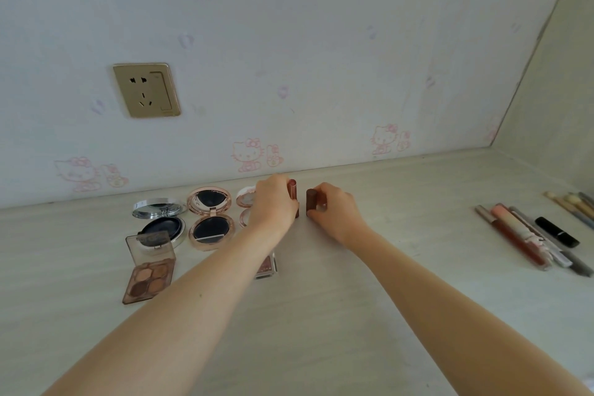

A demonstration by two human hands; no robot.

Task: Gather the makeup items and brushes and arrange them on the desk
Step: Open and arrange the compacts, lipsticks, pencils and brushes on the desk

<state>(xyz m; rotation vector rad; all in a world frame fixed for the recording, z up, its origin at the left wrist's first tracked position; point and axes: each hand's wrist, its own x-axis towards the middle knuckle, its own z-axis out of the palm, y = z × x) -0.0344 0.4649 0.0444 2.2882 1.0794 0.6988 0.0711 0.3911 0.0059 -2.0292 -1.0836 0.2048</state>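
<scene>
My left hand (273,202) held a shiny lipstick (292,190) and my right hand (334,212) held a brown lipstick (311,199), both standing near the desk's (321,315) back edge, to line up beside the open compacts (210,219).

Three compacts (210,219); two lipsticks (293,190)

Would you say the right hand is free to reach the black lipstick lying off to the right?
Probably not yet: the right hand holds a brown tube. The desk towards the black lipstick looks open.
</scene>
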